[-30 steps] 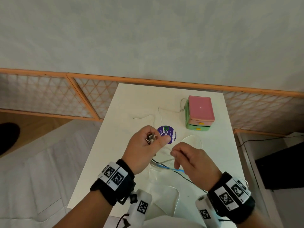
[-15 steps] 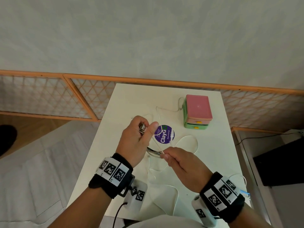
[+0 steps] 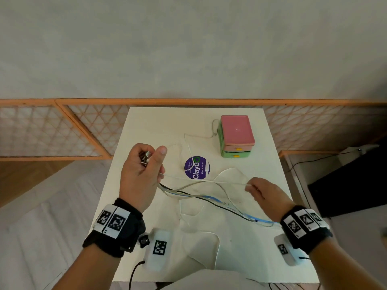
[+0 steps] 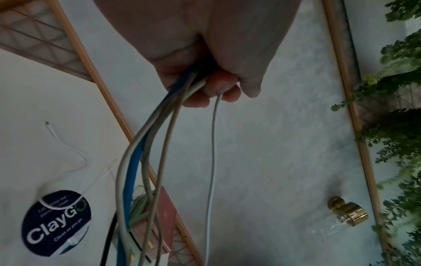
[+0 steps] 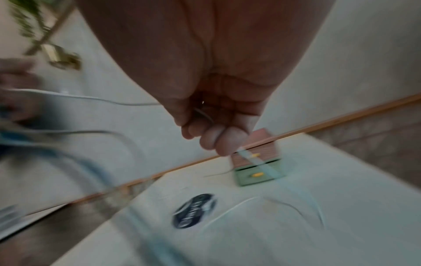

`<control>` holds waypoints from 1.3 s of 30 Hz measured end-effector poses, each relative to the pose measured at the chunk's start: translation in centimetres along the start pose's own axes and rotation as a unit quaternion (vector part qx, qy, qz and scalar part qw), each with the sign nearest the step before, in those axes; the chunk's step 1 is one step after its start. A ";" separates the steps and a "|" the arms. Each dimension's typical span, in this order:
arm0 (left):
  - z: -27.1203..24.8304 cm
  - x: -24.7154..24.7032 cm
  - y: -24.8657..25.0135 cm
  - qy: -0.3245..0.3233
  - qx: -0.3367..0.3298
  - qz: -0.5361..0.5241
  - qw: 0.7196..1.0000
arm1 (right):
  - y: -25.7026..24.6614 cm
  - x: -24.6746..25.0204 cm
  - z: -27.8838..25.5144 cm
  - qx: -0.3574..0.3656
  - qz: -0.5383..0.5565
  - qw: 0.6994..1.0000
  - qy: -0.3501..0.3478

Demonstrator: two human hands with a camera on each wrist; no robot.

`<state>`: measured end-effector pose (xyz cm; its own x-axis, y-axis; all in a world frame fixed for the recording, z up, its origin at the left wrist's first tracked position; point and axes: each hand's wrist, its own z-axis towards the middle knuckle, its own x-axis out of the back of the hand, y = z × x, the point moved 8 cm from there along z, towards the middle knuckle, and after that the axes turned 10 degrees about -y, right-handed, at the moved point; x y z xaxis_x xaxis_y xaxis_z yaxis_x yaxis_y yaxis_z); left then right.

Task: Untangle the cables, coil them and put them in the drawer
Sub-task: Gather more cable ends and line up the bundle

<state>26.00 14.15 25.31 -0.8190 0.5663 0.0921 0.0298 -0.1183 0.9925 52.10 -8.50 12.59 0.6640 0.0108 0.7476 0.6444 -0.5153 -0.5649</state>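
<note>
My left hand [image 3: 146, 162] is raised over the table's left side and grips the plug ends of several cables [image 4: 145, 144]: white, grey, blue and black. The bundle [image 3: 209, 197] sags from it toward the lower right. My right hand [image 3: 259, 189] is out to the right and pinches one thin white cable [image 3: 205, 180], stretched nearly straight between both hands. In the right wrist view that white cable [image 5: 91, 98] runs into the curled fingers [image 5: 214, 136]. The small pink and green drawer box [image 3: 236, 136] stands at the back right, both drawers closed.
A round purple sticker [image 3: 196, 168] lies mid-table with a thin white cable [image 3: 188, 143] looping across it toward the drawer box. More white cable loops [image 3: 201, 227] lie near the table's [image 3: 146, 122] front edge. A wooden lattice rail [image 3: 62, 126] runs behind.
My right hand has slid to the right along the thin white cable, drawing it out straight from the bundle. My left hand has risen and moved left with the plugs.
</note>
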 end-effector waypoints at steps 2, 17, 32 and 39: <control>-0.1 0.8 -0.1 0.006 -0.005 0.008 1.000 | 3.7 2.8 -0.7 -0.059 0.013 0.998 0.032; -0.1 1.0 -2.4 0.033 0.059 0.051 0.996 | 17.2 15.9 -8.9 -0.240 0.031 0.952 0.190; -1.5 -5.2 -0.3 -0.155 0.004 0.145 0.977 | -12.5 -5.5 -1.1 0.104 0.057 0.979 -0.167; -1.1 -3.0 0.9 -0.053 -0.045 0.204 0.977 | -16.0 -8.2 1.8 0.181 0.070 0.974 -0.120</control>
<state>27.83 11.47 25.80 -0.6861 0.5375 0.4903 0.2867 -0.4196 0.8612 37.01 1.17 14.94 0.7960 0.1845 0.5765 0.6044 -0.1900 -0.7737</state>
